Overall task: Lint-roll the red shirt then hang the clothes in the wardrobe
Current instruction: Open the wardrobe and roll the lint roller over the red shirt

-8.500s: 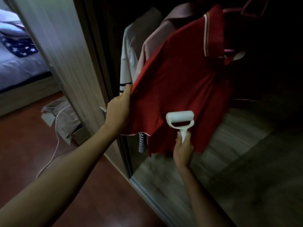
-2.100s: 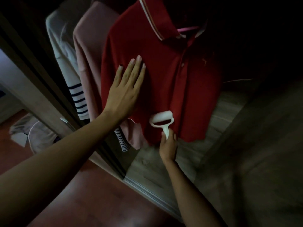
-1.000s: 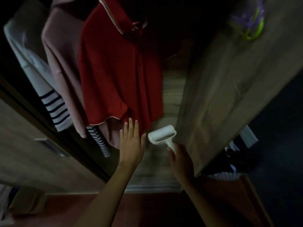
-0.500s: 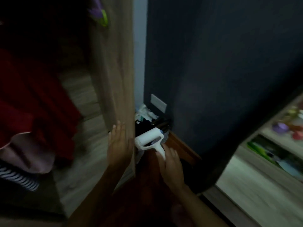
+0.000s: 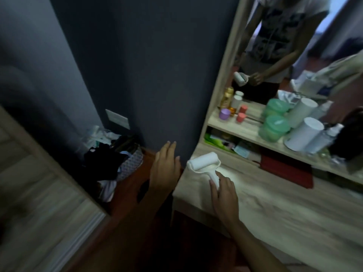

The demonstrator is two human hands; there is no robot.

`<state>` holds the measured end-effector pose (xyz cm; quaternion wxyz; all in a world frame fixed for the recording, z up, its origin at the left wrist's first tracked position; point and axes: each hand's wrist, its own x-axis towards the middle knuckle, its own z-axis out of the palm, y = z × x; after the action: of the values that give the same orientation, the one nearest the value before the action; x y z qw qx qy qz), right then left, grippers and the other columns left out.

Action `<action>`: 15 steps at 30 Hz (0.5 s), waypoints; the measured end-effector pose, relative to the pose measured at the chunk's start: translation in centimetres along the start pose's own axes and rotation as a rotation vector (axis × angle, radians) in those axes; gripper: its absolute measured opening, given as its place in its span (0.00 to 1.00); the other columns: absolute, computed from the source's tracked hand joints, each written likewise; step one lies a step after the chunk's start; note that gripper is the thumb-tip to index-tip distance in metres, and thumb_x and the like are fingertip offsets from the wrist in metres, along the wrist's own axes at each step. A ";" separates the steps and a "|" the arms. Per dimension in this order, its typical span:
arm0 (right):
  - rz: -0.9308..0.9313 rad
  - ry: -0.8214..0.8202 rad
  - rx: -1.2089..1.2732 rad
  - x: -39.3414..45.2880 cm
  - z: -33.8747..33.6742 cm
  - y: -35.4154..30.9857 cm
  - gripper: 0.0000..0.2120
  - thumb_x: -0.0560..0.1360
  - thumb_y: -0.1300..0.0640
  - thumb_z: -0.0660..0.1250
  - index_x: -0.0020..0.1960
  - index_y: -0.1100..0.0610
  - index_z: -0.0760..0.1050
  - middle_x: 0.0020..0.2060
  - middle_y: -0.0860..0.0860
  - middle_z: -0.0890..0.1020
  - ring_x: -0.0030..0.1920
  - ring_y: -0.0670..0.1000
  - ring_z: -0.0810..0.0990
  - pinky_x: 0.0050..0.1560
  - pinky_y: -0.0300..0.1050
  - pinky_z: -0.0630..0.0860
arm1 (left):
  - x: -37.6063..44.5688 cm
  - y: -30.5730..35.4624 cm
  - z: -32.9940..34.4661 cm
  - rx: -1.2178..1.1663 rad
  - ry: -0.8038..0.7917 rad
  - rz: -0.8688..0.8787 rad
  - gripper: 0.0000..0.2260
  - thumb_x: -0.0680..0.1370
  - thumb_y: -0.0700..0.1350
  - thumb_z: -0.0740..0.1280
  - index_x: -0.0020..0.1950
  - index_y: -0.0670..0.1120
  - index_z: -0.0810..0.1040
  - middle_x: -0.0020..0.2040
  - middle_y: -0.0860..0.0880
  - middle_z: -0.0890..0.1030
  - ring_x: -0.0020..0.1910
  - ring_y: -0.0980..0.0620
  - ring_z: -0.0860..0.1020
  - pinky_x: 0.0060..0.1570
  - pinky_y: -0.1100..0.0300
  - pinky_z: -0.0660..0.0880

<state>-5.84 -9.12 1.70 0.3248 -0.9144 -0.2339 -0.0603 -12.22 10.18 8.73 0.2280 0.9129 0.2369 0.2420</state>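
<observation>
Right hand [image 5: 224, 190] grips the handle of the white lint roller [image 5: 204, 163], held low over the near corner of the wooden dressing table [image 5: 275, 209]; left hand [image 5: 165, 169] hangs open, fingers straight, holding nothing. Red shirt and wardrobe lie outside the view, so rolling and hanging cannot be confirmed; setting the roller down appears the step in hand. No writing is legible on the white canister [image 5: 303, 134] or the green jar [image 5: 274, 127].

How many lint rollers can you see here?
1: the lint roller is in the right hand, over the dresser top; the one in the mirror is only its reflection.
</observation>
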 end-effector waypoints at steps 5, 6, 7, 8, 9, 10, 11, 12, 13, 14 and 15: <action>0.108 -0.016 -0.012 0.3 -3.2 8.9 0.24 0.79 0.40 0.51 0.65 0.55 0.71 0.55 0.49 0.78 0.55 0.49 0.75 0.54 0.43 0.71 | -0.2 6.9 8.5 0.014 -0.058 0.134 0.18 0.77 0.46 0.58 0.62 0.41 0.77 0.60 0.41 0.79 0.56 0.43 0.80 0.54 0.54 0.76; 0.114 -0.025 -0.021 0.3 -3.6 10.5 0.26 0.79 0.39 0.49 0.65 0.54 0.71 0.55 0.49 0.78 0.54 0.49 0.75 0.54 0.44 0.72 | -0.4 7.8 10.0 0.023 -0.082 0.148 0.18 0.77 0.46 0.59 0.62 0.41 0.77 0.60 0.41 0.79 0.56 0.43 0.79 0.53 0.54 0.77; 0.124 -0.036 -0.033 0.3 -3.8 12.0 0.27 0.79 0.38 0.48 0.65 0.55 0.71 0.55 0.49 0.78 0.54 0.49 0.75 0.55 0.45 0.72 | -0.6 8.5 11.5 0.033 -0.107 0.158 0.17 0.77 0.45 0.59 0.62 0.40 0.77 0.60 0.40 0.79 0.56 0.43 0.79 0.53 0.52 0.78; 0.146 -0.052 -0.045 0.3 -4.0 13.5 0.27 0.79 0.38 0.47 0.65 0.55 0.71 0.56 0.49 0.78 0.54 0.50 0.75 0.55 0.47 0.73 | -0.8 9.0 13.0 0.032 -0.138 0.162 0.17 0.77 0.45 0.60 0.62 0.40 0.77 0.60 0.39 0.79 0.57 0.41 0.79 0.53 0.50 0.78; 0.174 -0.070 -0.054 0.3 -4.1 14.7 0.28 0.79 0.38 0.46 0.66 0.55 0.71 0.56 0.50 0.78 0.54 0.50 0.75 0.55 0.48 0.73 | -0.9 9.5 14.3 0.032 -0.172 0.159 0.17 0.77 0.46 0.60 0.62 0.39 0.77 0.60 0.38 0.79 0.58 0.40 0.79 0.54 0.48 0.78; 0.199 -0.086 -0.066 0.3 -4.1 15.8 0.28 0.79 0.39 0.46 0.66 0.55 0.71 0.55 0.51 0.78 0.54 0.52 0.75 0.55 0.48 0.72 | -1.1 9.8 15.4 0.042 -0.205 0.149 0.18 0.78 0.47 0.59 0.63 0.39 0.76 0.61 0.38 0.78 0.59 0.40 0.78 0.55 0.47 0.77; 0.210 -0.094 -0.081 0.3 -4.1 16.7 0.28 0.78 0.40 0.46 0.66 0.56 0.71 0.55 0.52 0.78 0.53 0.53 0.76 0.55 0.49 0.72 | -1.4 10.1 16.4 0.055 -0.235 0.139 0.19 0.78 0.49 0.58 0.63 0.39 0.76 0.61 0.38 0.78 0.59 0.39 0.78 0.56 0.46 0.77; 0.212 -0.097 -0.096 0.1 -4.3 17.4 0.28 0.78 0.41 0.47 0.66 0.57 0.71 0.54 0.53 0.78 0.52 0.54 0.76 0.54 0.49 0.72 | -1.5 10.3 17.2 0.073 -0.261 0.132 0.20 0.79 0.50 0.57 0.63 0.40 0.76 0.61 0.38 0.78 0.60 0.40 0.77 0.57 0.46 0.76; 0.216 -0.101 -0.102 0.1 -4.4 17.8 0.27 0.78 0.42 0.48 0.66 0.57 0.71 0.53 0.54 0.78 0.52 0.55 0.76 0.54 0.48 0.71 | -1.7 10.6 17.8 0.092 -0.279 0.131 0.20 0.79 0.51 0.57 0.63 0.40 0.76 0.61 0.38 0.78 0.60 0.40 0.77 0.58 0.46 0.75; 0.234 -0.106 -0.093 0.0 -4.8 18.0 0.25 0.78 0.44 0.50 0.65 0.58 0.71 0.53 0.54 0.78 0.51 0.55 0.76 0.53 0.48 0.71 | -1.9 10.9 18.3 0.109 -0.289 0.134 0.20 0.79 0.50 0.57 0.63 0.40 0.76 0.61 0.38 0.78 0.60 0.40 0.77 0.58 0.46 0.74; 0.250 -0.102 -0.080 0.0 -4.9 18.4 0.22 0.79 0.45 0.54 0.64 0.58 0.71 0.52 0.55 0.79 0.51 0.56 0.76 0.53 0.49 0.71 | -2.1 11.1 18.8 0.123 -0.289 0.140 0.18 0.78 0.49 0.59 0.63 0.40 0.76 0.61 0.38 0.78 0.61 0.40 0.77 0.58 0.46 0.74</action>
<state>2.92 -24.68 -4.84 0.2808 -0.9505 -0.1316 0.0179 0.06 -5.34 -0.74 0.1861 0.9646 0.1519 0.1088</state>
